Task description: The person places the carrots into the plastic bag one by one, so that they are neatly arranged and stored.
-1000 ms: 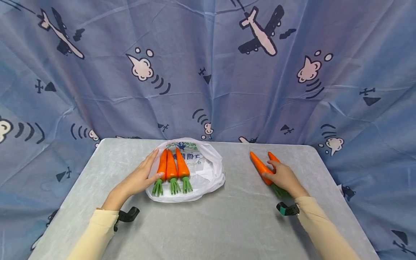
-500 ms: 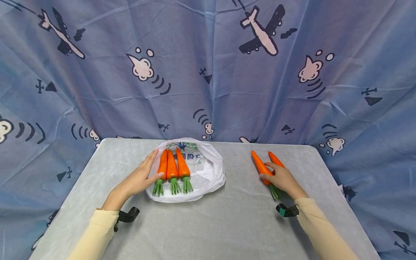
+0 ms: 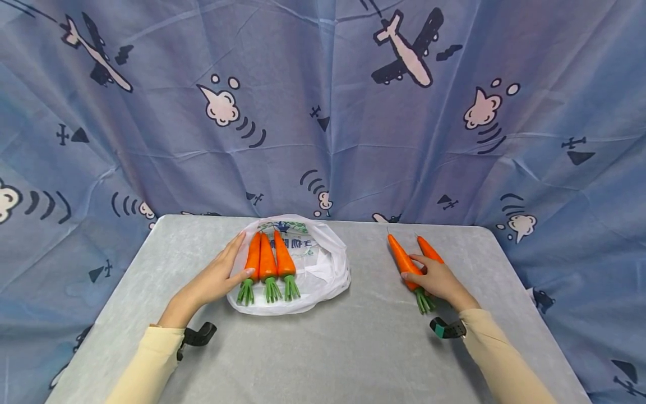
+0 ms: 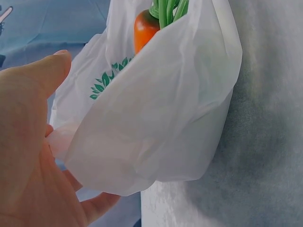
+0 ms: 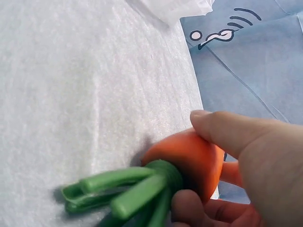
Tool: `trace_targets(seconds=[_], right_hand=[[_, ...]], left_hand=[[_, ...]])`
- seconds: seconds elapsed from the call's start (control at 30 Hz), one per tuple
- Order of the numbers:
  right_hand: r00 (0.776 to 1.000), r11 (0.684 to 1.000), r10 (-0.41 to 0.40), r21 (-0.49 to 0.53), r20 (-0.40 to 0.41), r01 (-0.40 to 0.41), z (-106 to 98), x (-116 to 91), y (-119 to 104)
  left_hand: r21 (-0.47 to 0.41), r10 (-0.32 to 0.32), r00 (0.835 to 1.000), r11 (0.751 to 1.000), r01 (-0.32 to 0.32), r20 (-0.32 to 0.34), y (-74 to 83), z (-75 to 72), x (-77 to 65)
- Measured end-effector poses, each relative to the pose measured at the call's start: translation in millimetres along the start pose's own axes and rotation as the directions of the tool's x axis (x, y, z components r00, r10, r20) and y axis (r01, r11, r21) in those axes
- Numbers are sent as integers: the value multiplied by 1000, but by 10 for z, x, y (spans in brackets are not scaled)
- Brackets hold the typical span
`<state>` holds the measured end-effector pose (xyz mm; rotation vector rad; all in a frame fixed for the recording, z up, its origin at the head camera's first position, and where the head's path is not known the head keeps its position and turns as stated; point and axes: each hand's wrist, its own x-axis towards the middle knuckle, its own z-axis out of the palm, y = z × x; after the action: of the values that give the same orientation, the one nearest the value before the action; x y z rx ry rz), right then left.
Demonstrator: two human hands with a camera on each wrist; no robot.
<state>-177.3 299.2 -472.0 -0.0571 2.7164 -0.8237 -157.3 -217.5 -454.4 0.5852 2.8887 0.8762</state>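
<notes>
Carrot (image 3: 400,253) in the right hand (image 3: 438,278) sits at the right of the table (image 3: 323,348), its tip toward the far edge and leaning left, its long axis slanting back to green leaves at the near end. Thumb and fingers pinch it near the crown; whether it is lifted, I cannot tell. That hand covers much of a second carrot (image 3: 427,247) lying roughly parallel.

The left hand (image 3: 214,275) is spread, holding nothing, straight fingers along the left side of a white bag (image 3: 328,283); its thumb may touch the nearest of three carrots (image 3: 268,258) inside, all tips away. They partly hide the bag's print. The bag reaches the far edge; bare tabletop separates it from the pinched carrot.
</notes>
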Motion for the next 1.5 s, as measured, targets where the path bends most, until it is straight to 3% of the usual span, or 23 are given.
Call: trace_targets(seconds=[0.17,0.37,0.53,0.87,1.2,1.5], right_hand=[[1000,999,-3,-32,-10,3,9,9,12],[1000,1000,-18,7,5,18,27,-1,-10],[999,999,-34,38,5,34,49,-16,-28],[998,998,-68,7,-12,68,86,-3,-37],[996,996,-89,28,22,88,123,10,-30],[994,994,-102,30,-41,103,182,13,-3]], left_hand=[[4,8,1000,1000,-7,-16,-9,-4,-10],[11,22,999,1000,-22,-24,-26,2,-16],[1,3,1000,1000,-3,-12,-21,-7,-24],[-14,-16,1000,1000,16,-2,-18,-6,-25],[-10,-20,1000,1000,20,0,-16,-9,-28],[-12,-19,1000,1000,19,0,-7,-14,-25]])
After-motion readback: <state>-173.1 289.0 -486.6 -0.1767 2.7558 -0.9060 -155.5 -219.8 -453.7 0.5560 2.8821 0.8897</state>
